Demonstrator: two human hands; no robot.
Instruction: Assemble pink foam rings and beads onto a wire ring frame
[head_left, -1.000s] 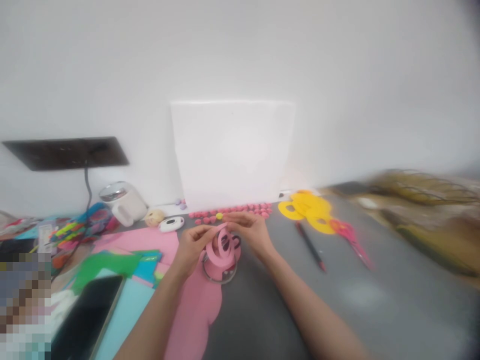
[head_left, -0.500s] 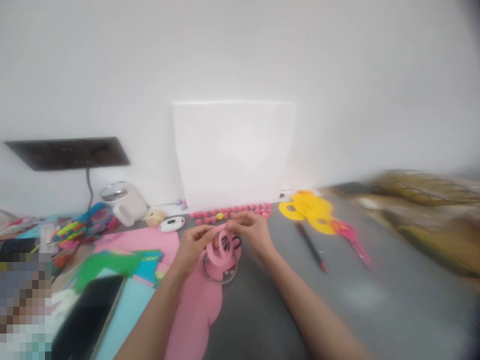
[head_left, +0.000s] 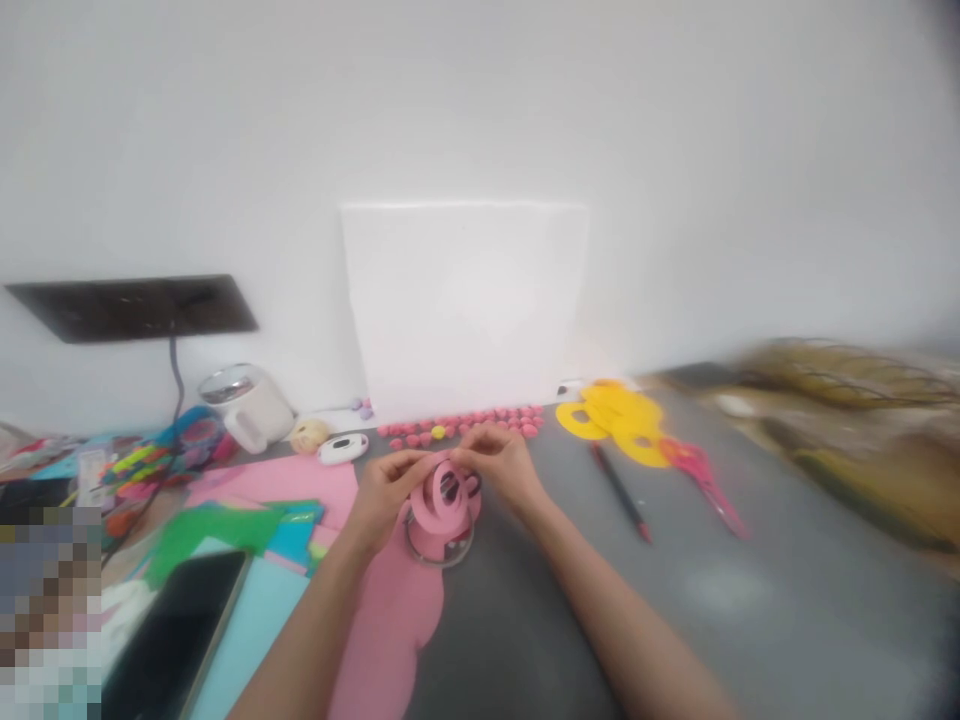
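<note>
Between my two hands hang pink paper rings, pinched at their top edge. My left hand grips them from the left, thumb and finger pressed together. From the right, my right hand pinches the same top edge. Just below the rings stands a clear round container, partly hidden by them. A scalloped pink sheet lies beneath my left forearm. Beyond my hands runs a row of small pink pieces with one yellow piece among them.
Yellow paper rings, a dark pencil and pink scissors lie to the right. At left are a phone, coloured sheets and a white mug-like object. A white board leans on the wall.
The pink rings have turned slightly and overlap more closely. Both hands keep their pinch, with the right hand's fingers shifted slightly.
</note>
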